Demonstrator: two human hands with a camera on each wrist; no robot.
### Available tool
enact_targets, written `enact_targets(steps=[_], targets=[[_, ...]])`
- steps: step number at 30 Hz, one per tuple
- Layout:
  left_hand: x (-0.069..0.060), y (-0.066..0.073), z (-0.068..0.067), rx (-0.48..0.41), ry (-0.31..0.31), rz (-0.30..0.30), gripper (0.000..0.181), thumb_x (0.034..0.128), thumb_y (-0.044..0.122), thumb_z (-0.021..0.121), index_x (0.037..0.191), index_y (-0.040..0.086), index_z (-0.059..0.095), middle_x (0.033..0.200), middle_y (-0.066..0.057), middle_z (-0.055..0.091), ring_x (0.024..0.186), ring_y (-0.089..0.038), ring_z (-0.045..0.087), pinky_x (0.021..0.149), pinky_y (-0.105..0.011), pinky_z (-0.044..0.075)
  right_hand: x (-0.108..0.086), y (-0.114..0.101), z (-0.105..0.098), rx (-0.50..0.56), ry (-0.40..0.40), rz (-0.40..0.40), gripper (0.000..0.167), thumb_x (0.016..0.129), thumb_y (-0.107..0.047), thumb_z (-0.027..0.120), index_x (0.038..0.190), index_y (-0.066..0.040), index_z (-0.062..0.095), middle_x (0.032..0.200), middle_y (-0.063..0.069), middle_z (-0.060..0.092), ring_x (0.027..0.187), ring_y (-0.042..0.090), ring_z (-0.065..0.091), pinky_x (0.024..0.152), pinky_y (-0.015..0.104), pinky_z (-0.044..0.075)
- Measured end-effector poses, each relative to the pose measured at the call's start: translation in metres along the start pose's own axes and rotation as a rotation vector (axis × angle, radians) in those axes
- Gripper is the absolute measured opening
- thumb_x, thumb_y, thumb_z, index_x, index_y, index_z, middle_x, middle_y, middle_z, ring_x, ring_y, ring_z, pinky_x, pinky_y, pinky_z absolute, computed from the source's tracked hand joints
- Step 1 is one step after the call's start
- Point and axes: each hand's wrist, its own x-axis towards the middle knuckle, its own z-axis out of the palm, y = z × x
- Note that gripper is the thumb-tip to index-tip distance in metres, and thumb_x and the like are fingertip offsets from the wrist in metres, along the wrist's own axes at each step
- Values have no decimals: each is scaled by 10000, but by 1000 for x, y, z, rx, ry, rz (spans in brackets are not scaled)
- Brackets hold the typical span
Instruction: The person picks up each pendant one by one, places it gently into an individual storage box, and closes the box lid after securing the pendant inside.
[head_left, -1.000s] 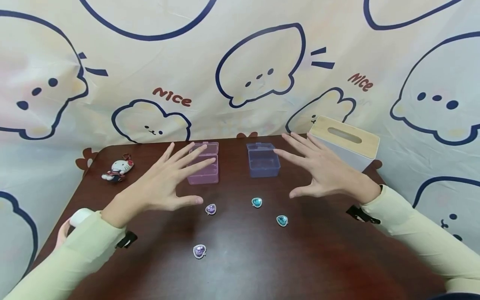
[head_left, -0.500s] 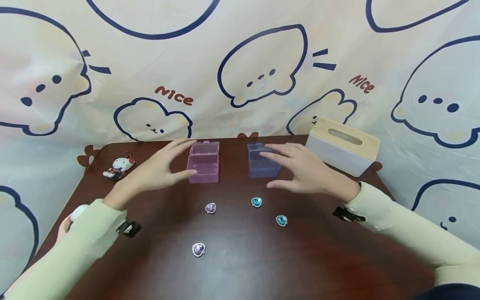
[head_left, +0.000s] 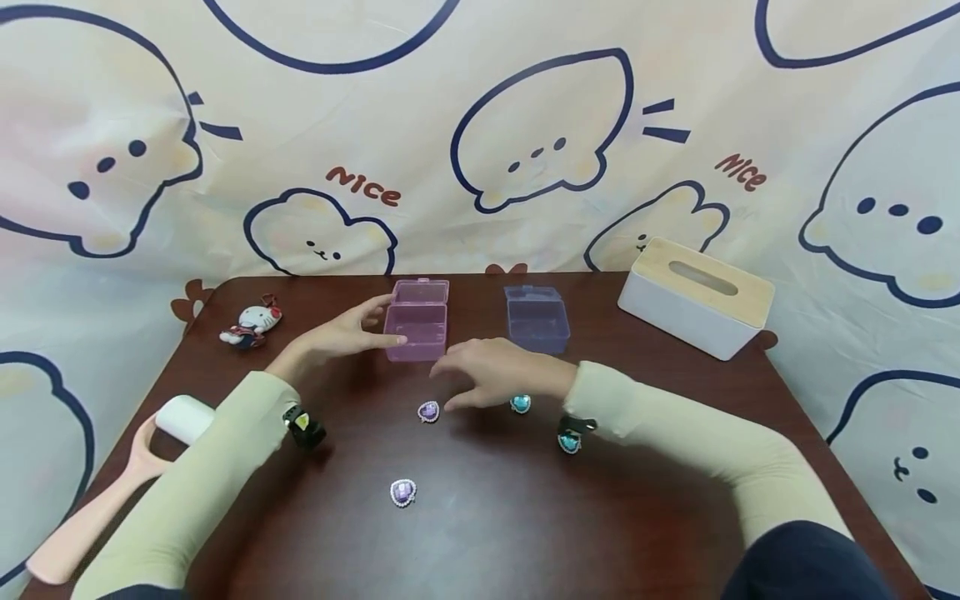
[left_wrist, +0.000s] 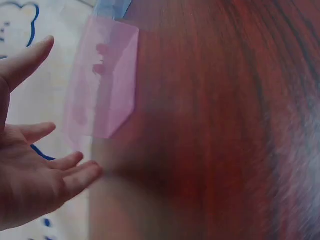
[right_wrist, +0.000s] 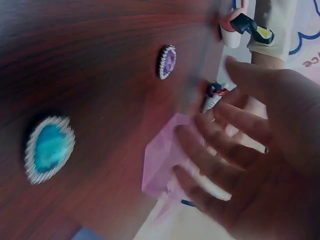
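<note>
Behind the far edge of the wood-grain table (head_left: 487,550) hangs a cream cartoon-print cloth (head_left: 423,108). Near the far right corner sits a white tissue box (head_left: 682,317) with a wood-look lid; along the left edge lies a lint roller (head_left: 105,504), partly hidden by the left sleeve (head_left: 187,492). Close to the far edge, the left hand (head_left: 341,335) is at the left side of an open pink plastic box (head_left: 417,353), thumb well apart from the relaxed fingers, gripping nothing (whether the thumb touches the box, I cannot tell). The right hand (head_left: 501,371) hangs before that box and an open blue plastic box (head_left: 540,340), its fingers loosely bent, spread and holding nothing. A kitty keychain (head_left: 255,323) lies near the far left corner. Smallest, mid-table: a purple heart gem (head_left: 428,412) just beside the right thumb, a second purple gem (head_left: 402,492) closer to the near edge, and two teal gems (head_left: 520,403) by the right arm. Best, I judge, to pinch the nearest purple one by its beaded rim between right thumb and forefinger, the left hand steadying the light box low, without tipping it.
</note>
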Motion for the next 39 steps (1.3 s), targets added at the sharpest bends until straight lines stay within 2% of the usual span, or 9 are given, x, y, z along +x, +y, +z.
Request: enact_targets(steps=[3,6,12,17,24,27,33,35,39], targets=[[5,-9,3,-117,-34,5,936,945,283,752,1653,186,148,1639,-226,303,1529,-470,274,1232,-708,181,15,-3,11,-49,-39,45,495,902,-499,760,1325,-255,676,1285,-53,700,1140,144,666,863,407,593],[5,-16,7,-170,-52,-6,990,926,245,777,1656,198,111,1660,-215,272,1546,-445,244,1242,-700,158,25,-4,24,-42,-39,54,463,890,-505,772,1284,-274,696,1211,-60,696,1056,114,663,804,376,576],[7,-23,11,-184,-39,-2,1027,923,260,782,1657,210,67,1687,-209,223,1566,-423,199,1248,-695,128,31,0,42,-22,-27,48,526,814,-562,824,1259,-305,712,1109,-64,646,918,75,617,699,284,519],[7,-24,11,-172,-38,-32,1001,946,305,751,1659,234,52,1687,-203,220,1570,-423,184,1242,-712,114,30,1,47,-15,-38,21,473,841,-531,814,1257,-325,720,1117,-62,628,944,69,599,719,270,511],[7,-21,11,-149,-58,-25,986,959,337,731,1661,240,46,1680,-208,207,1555,-436,184,1232,-728,115,30,-2,48,-160,-16,-61,396,911,-532,738,1239,-313,705,1060,-45,618,857,70,588,700,298,535],[8,-21,11,-146,-61,-8,971,967,331,721,1660,229,49,1676,-211,210,1553,-439,187,1232,-726,119,31,-2,48,-182,-24,-67,376,926,-531,719,1216,-294,693,1067,-47,610,862,63,575,705,298,544],[9,-21,9,-183,-66,58,916,994,255,684,1659,197,57,1706,-149,199,1584,-405,166,1257,-697,89,36,-3,47,-73,-29,-51,303,923,-451,749,1111,-224,681,1075,-61,619,929,63,570,782,284,542],[8,-21,9,-184,-65,62,914,1002,249,674,1660,187,43,1717,-133,176,1592,-398,148,1261,-691,85,37,-3,48,-27,-16,-60,283,932,-404,750,1102,-189,681,1056,-57,639,925,62,573,815,255,529],[8,-23,9,-190,-66,65,928,1002,249,673,1660,171,23,1720,-140,156,1593,-407,139,1262,-688,90,39,-2,49,86,21,-86,234,935,-300,760,1088,-133,703,977,-45,678,845,56,591,764,182,497]])
